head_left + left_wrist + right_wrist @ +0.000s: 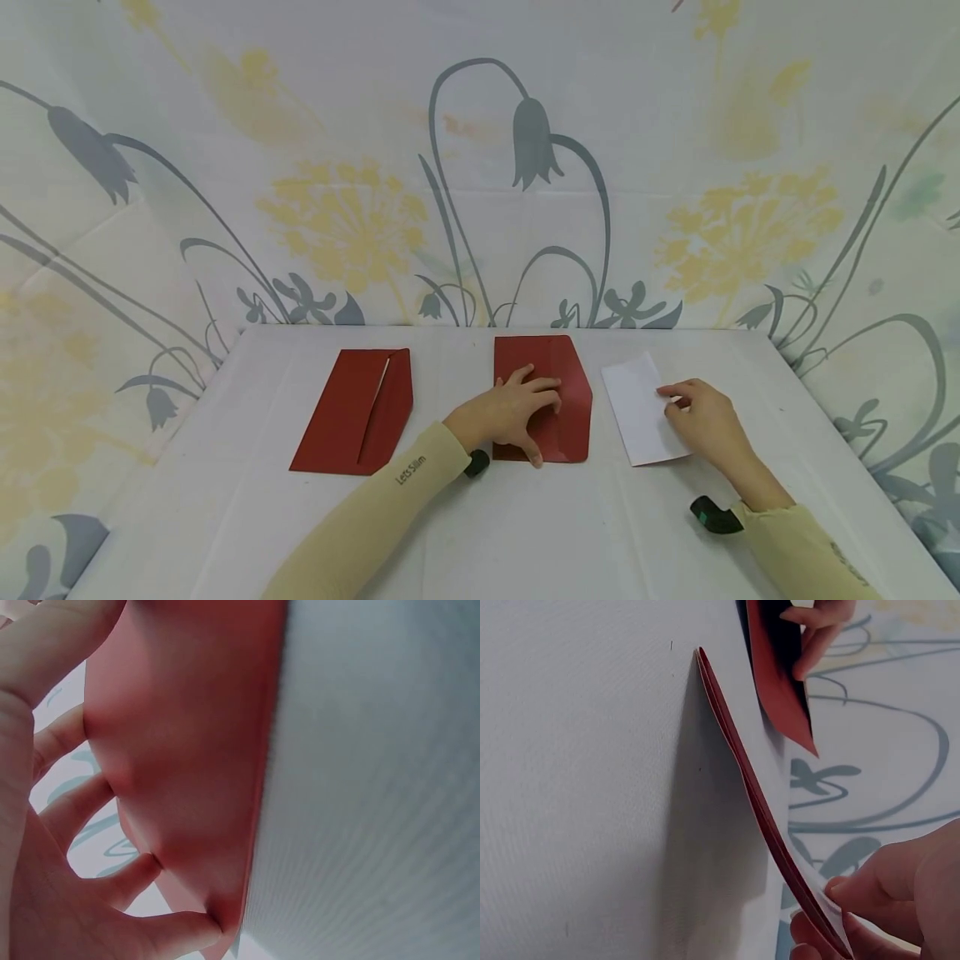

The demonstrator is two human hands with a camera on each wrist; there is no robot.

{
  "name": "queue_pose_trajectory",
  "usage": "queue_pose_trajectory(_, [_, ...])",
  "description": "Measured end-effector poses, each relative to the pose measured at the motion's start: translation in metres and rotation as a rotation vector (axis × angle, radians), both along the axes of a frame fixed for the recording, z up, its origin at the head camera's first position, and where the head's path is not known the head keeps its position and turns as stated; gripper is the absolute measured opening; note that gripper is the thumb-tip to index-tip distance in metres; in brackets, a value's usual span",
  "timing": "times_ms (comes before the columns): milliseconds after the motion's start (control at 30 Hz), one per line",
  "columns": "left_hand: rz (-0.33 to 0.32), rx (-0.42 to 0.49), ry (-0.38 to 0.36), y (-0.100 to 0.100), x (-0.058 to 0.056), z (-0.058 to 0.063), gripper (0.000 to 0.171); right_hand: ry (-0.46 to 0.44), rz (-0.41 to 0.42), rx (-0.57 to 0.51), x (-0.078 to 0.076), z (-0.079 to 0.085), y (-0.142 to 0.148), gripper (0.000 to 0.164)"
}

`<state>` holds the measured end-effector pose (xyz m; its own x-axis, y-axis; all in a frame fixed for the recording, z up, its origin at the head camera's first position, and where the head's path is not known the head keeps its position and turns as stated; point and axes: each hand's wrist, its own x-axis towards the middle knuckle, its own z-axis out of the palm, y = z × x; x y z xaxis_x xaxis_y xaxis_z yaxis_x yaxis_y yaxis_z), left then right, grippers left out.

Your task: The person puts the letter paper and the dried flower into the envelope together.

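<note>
A red envelope (pixel 576 408) lies at the middle of the table, its flap opened out to the right. My left hand (pixel 517 410) rests on it with fingers spread; in the left wrist view the fingertips press the red paper (pixel 187 750). To the right is a folded card (pixel 636 408), white on its upper face. My right hand (pixel 707 423) pinches its right edge between thumb and fingers. The right wrist view shows the card's thin dark red layers (pixel 739 769) edge-on, tilted up from the table at the pinched side.
Another red envelope (pixel 337 417) lies on the left, with a pale edge showing along its opening. The white-covered table (pixel 555 533) meets a flower-printed cloth (pixel 480 208) at the back and sides. Black wrist cameras (pixel 716 517) sit at both sleeves.
</note>
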<state>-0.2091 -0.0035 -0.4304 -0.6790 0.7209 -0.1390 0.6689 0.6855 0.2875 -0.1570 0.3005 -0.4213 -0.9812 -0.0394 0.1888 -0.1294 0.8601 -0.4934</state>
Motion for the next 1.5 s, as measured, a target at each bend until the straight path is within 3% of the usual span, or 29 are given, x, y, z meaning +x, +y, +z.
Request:
queue_pose_trajectory(433, [-0.003,0.000,-0.012,0.000,-0.001,0.000,0.071,0.040,0.052,0.039,0.004,0.012,0.002,0.020])
queue_pose_trajectory(767, [0.000,-0.006,-0.017,0.000,0.000,0.000,0.072,0.043,0.041,0.058,0.007,0.016,-0.001,0.019])
queue_pose_trajectory(1067, [-0.006,0.003,-0.019,0.000,-0.001,-0.001,0.071,-0.030,0.012,0.016,0.010,0.027,-0.002,0.021])
queue_pose_trajectory(1500, [-0.004,0.005,-0.019,-0.001,0.000,0.001,0.072,-0.073,-0.037,-0.108,0.011,0.029,-0.003,0.026])
